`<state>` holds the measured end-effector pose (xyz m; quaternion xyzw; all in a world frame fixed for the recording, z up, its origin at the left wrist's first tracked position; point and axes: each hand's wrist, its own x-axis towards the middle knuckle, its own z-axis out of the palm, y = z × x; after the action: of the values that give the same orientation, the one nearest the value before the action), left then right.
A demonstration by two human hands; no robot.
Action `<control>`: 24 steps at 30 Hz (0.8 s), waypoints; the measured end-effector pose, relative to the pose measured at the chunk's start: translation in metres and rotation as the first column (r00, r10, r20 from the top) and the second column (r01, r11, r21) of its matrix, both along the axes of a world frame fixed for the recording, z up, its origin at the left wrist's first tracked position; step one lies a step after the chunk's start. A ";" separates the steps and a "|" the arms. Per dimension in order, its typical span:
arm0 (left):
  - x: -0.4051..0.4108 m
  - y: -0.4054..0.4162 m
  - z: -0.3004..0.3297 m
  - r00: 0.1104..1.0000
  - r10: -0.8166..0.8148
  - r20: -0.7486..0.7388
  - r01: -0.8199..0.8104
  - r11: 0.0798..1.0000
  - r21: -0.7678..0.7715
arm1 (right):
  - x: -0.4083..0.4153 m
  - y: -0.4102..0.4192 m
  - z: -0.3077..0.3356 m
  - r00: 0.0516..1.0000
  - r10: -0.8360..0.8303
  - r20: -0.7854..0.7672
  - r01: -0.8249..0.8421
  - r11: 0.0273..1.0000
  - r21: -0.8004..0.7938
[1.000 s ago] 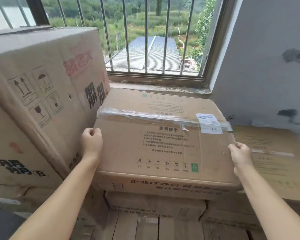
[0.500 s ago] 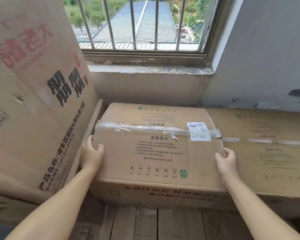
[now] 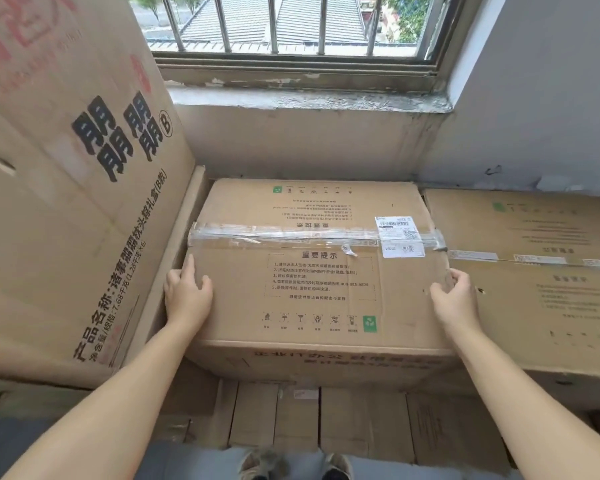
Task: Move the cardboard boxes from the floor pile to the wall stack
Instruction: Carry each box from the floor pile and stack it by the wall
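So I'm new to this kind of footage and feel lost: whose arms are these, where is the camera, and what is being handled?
The camera sits on a person's head and looks forward and down, so the two bare arms are the wearer's own. There is no machine. The left hand lies with straight fingers on the left edge of a taped cardboard box; the right hand curls round its right edge. That box rests on other boxes below a barred window. A tall printed box stands to its left, a flat one to its right. The wearer's shoes show at the bottom.
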<state>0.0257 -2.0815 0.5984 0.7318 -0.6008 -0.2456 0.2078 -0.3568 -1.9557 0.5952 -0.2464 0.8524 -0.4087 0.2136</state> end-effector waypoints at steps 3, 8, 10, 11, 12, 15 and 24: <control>0.000 -0.002 0.004 0.998 -0.039 0.048 0.033 0.992 0.119 | 0.003 0.004 -0.001 0.999 0.011 -0.031 -0.010 0.999 0.032; 0.000 0.013 0.020 0.998 -0.052 0.047 0.041 0.979 0.202 | 0.012 0.017 0.017 0.995 0.090 -0.033 -0.088 0.995 0.055; 0.000 0.027 0.028 0.998 -0.058 -0.003 0.058 0.989 0.134 | 0.017 0.030 0.028 0.985 0.161 -0.063 -0.160 0.987 0.018; 0.001 0.036 0.033 0.997 -0.070 -0.046 0.073 0.994 0.086 | 0.019 0.038 0.034 0.977 0.199 -0.082 -0.200 0.980 -0.005; 0.003 0.046 0.037 0.992 -0.093 -0.091 0.096 0.995 0.032 | 0.022 0.047 0.040 0.967 0.235 -0.097 -0.239 0.971 -0.026; 0.015 0.081 0.049 0.953 -0.189 -0.236 0.166 0.979 -0.115 | 0.031 0.078 0.052 0.937 0.338 -0.087 -0.345 0.936 -0.077; 0.031 0.180 0.053 0.802 -0.217 -0.556 0.201 0.975 -0.091 | 0.098 0.189 0.046 0.912 0.385 0.139 -0.358 0.915 -0.183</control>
<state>0.0563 -1.9012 0.6514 0.5533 -0.5930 -0.4632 0.3573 -0.2587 -1.7670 0.6408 -0.3839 0.7340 -0.4446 0.3407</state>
